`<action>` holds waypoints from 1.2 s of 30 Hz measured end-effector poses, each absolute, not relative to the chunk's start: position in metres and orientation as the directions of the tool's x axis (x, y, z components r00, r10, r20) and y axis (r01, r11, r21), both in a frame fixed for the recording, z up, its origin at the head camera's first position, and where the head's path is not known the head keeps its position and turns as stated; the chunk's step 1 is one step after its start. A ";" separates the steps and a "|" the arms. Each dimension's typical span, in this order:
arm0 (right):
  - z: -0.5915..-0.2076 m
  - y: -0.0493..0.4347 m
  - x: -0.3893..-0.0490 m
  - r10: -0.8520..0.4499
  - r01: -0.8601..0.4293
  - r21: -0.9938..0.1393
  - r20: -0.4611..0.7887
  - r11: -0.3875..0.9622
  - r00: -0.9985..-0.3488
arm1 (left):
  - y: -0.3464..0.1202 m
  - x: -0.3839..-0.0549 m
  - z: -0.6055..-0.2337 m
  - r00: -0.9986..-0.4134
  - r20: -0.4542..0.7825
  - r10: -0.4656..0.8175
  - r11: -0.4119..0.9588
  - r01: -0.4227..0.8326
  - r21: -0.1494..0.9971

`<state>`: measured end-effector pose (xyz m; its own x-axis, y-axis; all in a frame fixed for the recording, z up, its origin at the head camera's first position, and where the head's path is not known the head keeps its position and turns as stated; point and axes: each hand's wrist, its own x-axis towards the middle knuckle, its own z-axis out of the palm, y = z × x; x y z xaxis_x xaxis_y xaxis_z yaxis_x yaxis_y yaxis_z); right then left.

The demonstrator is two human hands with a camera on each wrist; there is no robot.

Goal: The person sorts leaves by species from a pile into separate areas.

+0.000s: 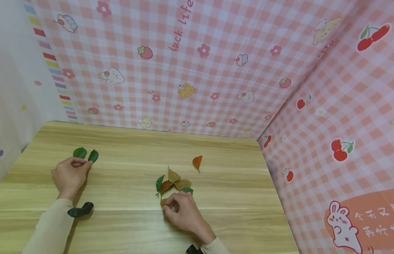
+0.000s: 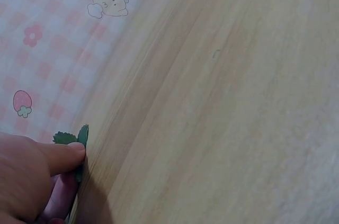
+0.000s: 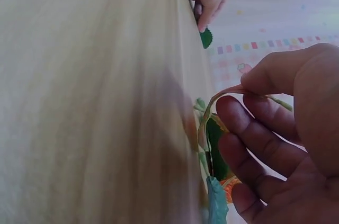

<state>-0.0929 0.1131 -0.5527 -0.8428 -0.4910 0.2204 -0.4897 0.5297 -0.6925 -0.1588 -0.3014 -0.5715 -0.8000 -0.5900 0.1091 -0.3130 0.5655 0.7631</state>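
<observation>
At the left of the table, my left hand [image 1: 70,176] pinches a serrated green leaf [image 1: 93,155] between thumb and fingers, low over the wood. A second green leaf [image 1: 79,152] lies just beyond the fingers. My right hand [image 1: 185,211] pinches an orange-brown leaf [image 1: 164,202] at the near side of a small leaf pile. In the right wrist view this held leaf [image 3: 212,102] is seen edge-on and bent. The pile has olive-brown leaves [image 1: 173,175], a dark red leaf [image 1: 166,186] and green leaves [image 1: 159,183], partly hidden by the right hand.
A single orange leaf [image 1: 197,163] lies apart, beyond the pile to the right. The wooden table [image 1: 127,190] meets a pink checked cloth wall [image 1: 171,109] at the back and another cloth wall [image 1: 314,151] on the right.
</observation>
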 end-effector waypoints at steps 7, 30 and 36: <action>-0.544 0.118 -0.094 -0.489 -0.346 -0.850 0.122 0.398 -0.863 | -0.301 -0.158 -0.570 -0.801 0.102 -0.589 0.562 -0.316 0.764; -0.523 0.144 -0.110 -0.292 -0.036 -0.997 0.015 0.066 -0.956 | -0.301 -0.159 -0.571 -0.794 0.085 -0.601 0.551 -0.336 0.764; -0.522 0.147 -0.111 -0.277 -0.041 -0.998 0.024 0.054 -0.961 | -0.301 -0.159 -0.571 -0.796 0.074 -0.601 0.547 -0.342 0.764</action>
<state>-0.1106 0.1475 -0.5225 -0.9605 -0.2771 0.0240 -0.0406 0.0545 -0.9977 -0.1586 -0.3006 -0.5708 -0.7961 -0.6007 0.0737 -0.3423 0.5474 0.7637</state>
